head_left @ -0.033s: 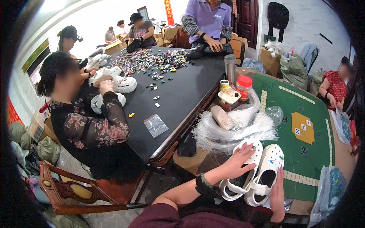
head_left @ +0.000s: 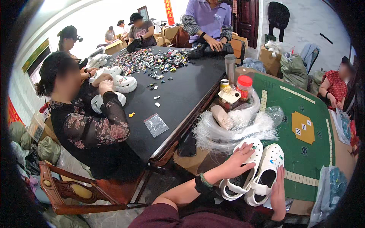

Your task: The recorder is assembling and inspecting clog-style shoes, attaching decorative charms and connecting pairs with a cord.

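Observation:
A pair of white clogs with holes in the toes lies side by side in front of me, heel straps nearest me. My left hand (head_left: 236, 161) rests open across the left clog (head_left: 257, 149), fingers stretched over its upper and partly hiding it. Along the outer side of the right clog (head_left: 270, 157) my right hand (head_left: 279, 190) lies flat, fingers straight and pointing away from me. Small green and blue charms show on the right clog's toe; a bit of green shows on the left one. Just beyond the clogs is a bundle of clear plastic strands (head_left: 258, 131).
Beyond the strands stand a red-lidded jar (head_left: 243, 86), a white-lidded tub (head_left: 229, 95) and a tall bottle (head_left: 229, 68). A green game mat (head_left: 304, 159) covers the right side. At the black table (head_left: 178, 98), heaped with charms (head_left: 152, 60), co-workers handle shoes.

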Motion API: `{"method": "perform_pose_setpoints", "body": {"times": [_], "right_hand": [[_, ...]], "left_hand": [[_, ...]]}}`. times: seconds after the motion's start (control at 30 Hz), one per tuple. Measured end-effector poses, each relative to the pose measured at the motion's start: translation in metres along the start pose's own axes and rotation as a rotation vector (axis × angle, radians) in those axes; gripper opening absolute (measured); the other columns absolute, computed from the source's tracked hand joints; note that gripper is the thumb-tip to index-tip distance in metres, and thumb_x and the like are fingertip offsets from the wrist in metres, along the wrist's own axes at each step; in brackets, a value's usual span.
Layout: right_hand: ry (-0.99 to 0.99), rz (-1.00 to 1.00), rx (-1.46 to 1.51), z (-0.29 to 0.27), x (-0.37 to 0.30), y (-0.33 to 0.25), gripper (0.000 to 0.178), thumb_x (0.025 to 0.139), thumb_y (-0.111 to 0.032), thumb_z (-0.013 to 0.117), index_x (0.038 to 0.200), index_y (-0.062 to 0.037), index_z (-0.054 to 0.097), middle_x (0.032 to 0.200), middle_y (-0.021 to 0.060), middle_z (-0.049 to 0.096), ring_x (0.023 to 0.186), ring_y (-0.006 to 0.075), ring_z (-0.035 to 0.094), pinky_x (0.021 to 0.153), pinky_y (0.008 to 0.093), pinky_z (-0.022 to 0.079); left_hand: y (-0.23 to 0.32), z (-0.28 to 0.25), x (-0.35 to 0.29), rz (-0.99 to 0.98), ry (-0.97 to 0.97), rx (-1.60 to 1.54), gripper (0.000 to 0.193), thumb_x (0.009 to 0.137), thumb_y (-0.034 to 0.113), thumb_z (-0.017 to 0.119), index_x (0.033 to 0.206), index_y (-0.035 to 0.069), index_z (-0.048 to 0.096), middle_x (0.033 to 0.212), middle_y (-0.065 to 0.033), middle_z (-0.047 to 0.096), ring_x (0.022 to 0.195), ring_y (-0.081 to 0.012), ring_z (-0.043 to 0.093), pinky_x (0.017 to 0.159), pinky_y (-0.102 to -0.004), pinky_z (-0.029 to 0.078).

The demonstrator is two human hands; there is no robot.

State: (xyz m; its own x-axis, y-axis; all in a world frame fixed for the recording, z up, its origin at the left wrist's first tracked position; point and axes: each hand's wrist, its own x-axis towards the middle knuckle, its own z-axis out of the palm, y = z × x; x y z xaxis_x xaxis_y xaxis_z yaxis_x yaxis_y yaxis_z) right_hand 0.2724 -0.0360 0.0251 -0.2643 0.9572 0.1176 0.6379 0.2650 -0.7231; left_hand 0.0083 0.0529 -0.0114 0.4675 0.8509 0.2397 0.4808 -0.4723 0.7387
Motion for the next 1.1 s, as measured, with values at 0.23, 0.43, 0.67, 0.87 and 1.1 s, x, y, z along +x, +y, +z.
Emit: {"method": "perform_pose_setpoints", "body": {"times": [0.23, 0.43, 0.67, 0.87, 1.1], "right_hand": [[-0.05, -0.089, -0.029, -0.002, 0.038, 0.046, 0.061, 0.105, -0.031, 0.038, 0.157, -0.0034, 0.02, 0.164, 0.0173, 0.017, 0.152, 0.0378, 0.008, 0.123, 0.0437, 0.007], [0.047, -0.106, -0.063, 0.004, 0.056, 0.076, 0.066, 0.1, -0.019, 0.048, 0.157, -0.0045, 0.02, 0.165, 0.0146, 0.016, 0.153, 0.031, 0.009, 0.123, 0.0404, 0.011], [0.133, 0.043, 0.082, 0.01, 0.058, 0.074, 0.057, 0.108, -0.034, 0.029, 0.156, -0.0037, 0.024, 0.165, 0.0156, 0.013, 0.153, 0.03, 0.006, 0.123, 0.039, 0.007], [0.169, 0.082, 0.162, 0.013, 0.043, 0.058, 0.058, 0.108, -0.034, 0.029, 0.156, -0.0018, 0.024, 0.165, 0.0165, 0.012, 0.153, 0.0302, 0.005, 0.123, 0.0397, 0.006], [0.19, 0.062, 0.186, 0.014, 0.027, 0.046, 0.061, 0.106, -0.035, 0.033, 0.156, -0.002, 0.023, 0.165, 0.0173, 0.012, 0.153, 0.0311, 0.005, 0.123, 0.041, 0.006]], "left_hand": [[-0.034, 0.007, -0.016, -0.033, 0.001, -0.296, 0.058, 0.105, 0.034, 0.046, 0.154, 0.007, 0.031, 0.164, -0.0184, 0.015, 0.153, -0.0365, 0.005, 0.122, -0.045, 0.008], [-0.038, 0.012, -0.043, -0.046, 0.043, -0.46, 0.058, 0.107, 0.032, 0.041, 0.157, 0.009, 0.024, 0.166, -0.0168, 0.007, 0.154, -0.0302, 0.003, 0.123, -0.0409, 0.007], [-0.039, 0.018, -0.05, -0.057, 0.1, -0.524, 0.057, 0.108, 0.03, 0.039, 0.158, 0.008, 0.022, 0.166, -0.0141, 0.006, 0.154, -0.024, 0.006, 0.122, -0.0358, 0.01], [-0.039, 0.019, -0.054, -0.036, 0.131, -0.521, 0.057, 0.108, 0.03, 0.038, 0.157, 0.004, 0.023, 0.166, -0.0145, 0.009, 0.153, -0.0233, 0.009, 0.122, -0.0357, 0.012], [-0.044, 0.023, -0.057, -0.046, 0.148, -0.511, 0.057, 0.108, 0.029, 0.037, 0.156, 0.002, 0.023, 0.166, -0.0153, 0.009, 0.153, -0.0233, 0.009, 0.122, -0.0353, 0.011]]}}
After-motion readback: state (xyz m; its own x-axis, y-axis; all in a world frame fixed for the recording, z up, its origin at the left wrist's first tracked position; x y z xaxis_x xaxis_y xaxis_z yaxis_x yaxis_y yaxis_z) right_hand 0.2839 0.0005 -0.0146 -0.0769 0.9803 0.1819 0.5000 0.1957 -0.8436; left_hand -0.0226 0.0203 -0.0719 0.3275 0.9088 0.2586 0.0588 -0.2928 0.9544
